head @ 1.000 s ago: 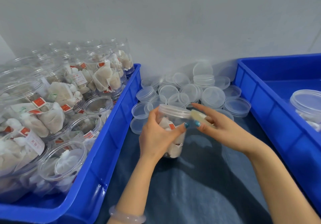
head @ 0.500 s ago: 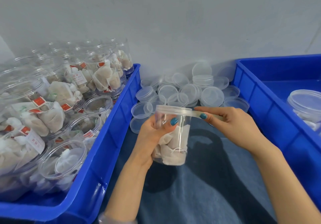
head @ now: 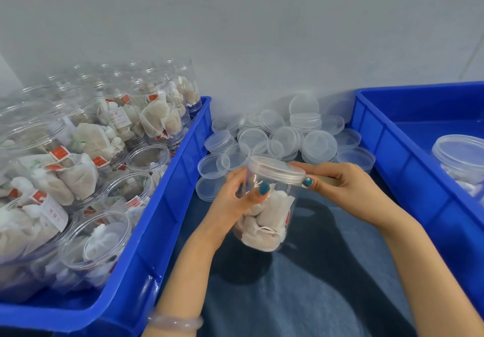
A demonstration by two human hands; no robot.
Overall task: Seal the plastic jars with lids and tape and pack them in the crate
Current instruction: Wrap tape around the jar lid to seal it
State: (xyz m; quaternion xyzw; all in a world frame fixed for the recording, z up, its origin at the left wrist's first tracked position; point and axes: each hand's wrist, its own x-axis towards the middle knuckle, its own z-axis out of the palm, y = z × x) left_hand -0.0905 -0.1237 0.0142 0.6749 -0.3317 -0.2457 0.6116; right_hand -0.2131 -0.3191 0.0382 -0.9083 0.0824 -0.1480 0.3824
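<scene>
Grey wall (head: 262,35), lid pile (head: 318,145), filled crate (head: 169,205) left

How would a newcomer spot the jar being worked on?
Between the blue left crate and right crate lies a dark cloth with loose lids at the back. In front of them the left hand grips one jar. Unlike the open jars in the left crate, it wears a lid, which the right hand pinches.

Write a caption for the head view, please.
Left hand holds a lidded clear plastic jar; right hand pinches beige tape at its lid.
</scene>
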